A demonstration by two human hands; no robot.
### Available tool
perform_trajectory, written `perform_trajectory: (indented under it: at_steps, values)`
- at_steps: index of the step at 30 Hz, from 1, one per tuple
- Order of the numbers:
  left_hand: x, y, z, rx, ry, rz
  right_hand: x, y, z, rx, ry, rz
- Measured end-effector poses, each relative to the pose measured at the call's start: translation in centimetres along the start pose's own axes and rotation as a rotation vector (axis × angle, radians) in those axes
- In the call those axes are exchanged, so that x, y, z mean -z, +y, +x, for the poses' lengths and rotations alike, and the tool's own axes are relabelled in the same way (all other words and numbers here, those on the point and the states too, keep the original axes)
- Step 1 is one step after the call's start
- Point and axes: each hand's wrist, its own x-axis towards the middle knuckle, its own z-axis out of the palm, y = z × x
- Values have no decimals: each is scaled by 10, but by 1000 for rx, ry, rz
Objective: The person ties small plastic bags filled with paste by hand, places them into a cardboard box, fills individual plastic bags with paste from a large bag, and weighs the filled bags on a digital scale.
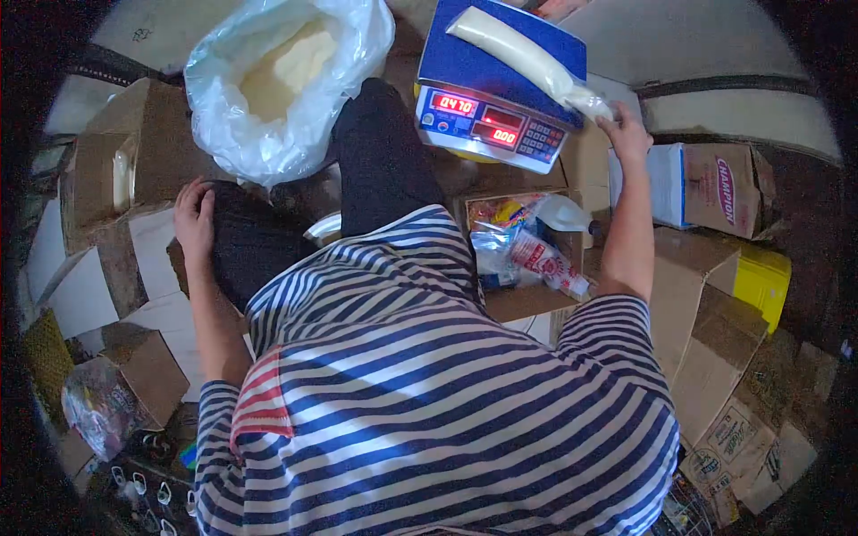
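Note:
A long, narrow clear plastic bag (514,51) filled with pale powder lies slantwise across the blue pan of a digital scale (500,125). Its red display reads 0.470, with 0.00 lower down. My right hand (628,136) pinches the bag's loose, twisted end, just past the scale's right edge. On my left thigh rests my left hand (194,214), fingers stretched out and holding nothing. A big open plastic sack (214,116) stands in front of me, with a heap of cream-coloured powder (299,67) inside.
Beside my right leg sits a cardboard box (527,302) with packets and a white jug (565,214). A CHAMPION carton (719,192) and a yellow container (764,284) are at right. Another open box (161,147) at left holds a similar filled bag (121,181).

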Motion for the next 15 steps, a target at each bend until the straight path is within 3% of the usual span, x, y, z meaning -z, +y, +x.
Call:
perform_trajectory:
  at_steps: [3,5,8,15]
  values:
    - [0,-2,0,5,-7,2,21,-25,5,-10,-81,-212]
    - [0,-4,-1,11,-4,-23,29,-41,9,159,40,-366]
    - [1,-8,-1,10,10,-26,46,-70,13,134,-52,-443]
    - [5,-5,-1,32,-20,40,52,-63,7,175,9,-478]
